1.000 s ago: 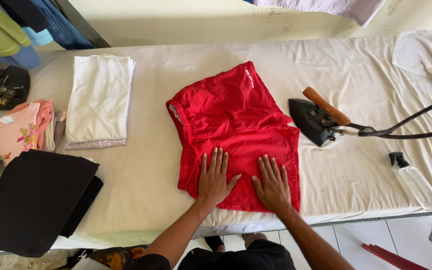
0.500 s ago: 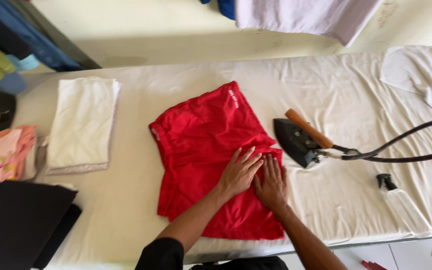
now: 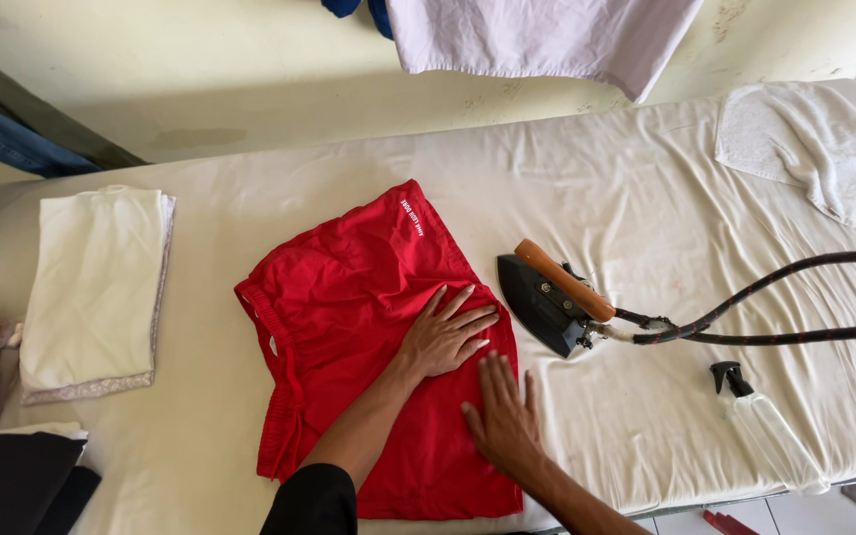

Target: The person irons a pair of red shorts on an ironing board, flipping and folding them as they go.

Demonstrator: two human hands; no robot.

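My hands, left [image 3: 443, 342] and right [image 3: 502, 421], press flat, fingers spread, holding the shorts [image 3: 349, 307] smooth beside the iron [image 3: 547, 297].

One camera only, worn on the person's head, looks steeply down and forward across the padded ironing table [image 3: 250, 198] to the wall behind. It sits close, within arm's reach, with the table running edge to edge.

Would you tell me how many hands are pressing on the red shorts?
2: the left hand lies flat mid-shorts, the right hand nearer the hem of the red shorts.
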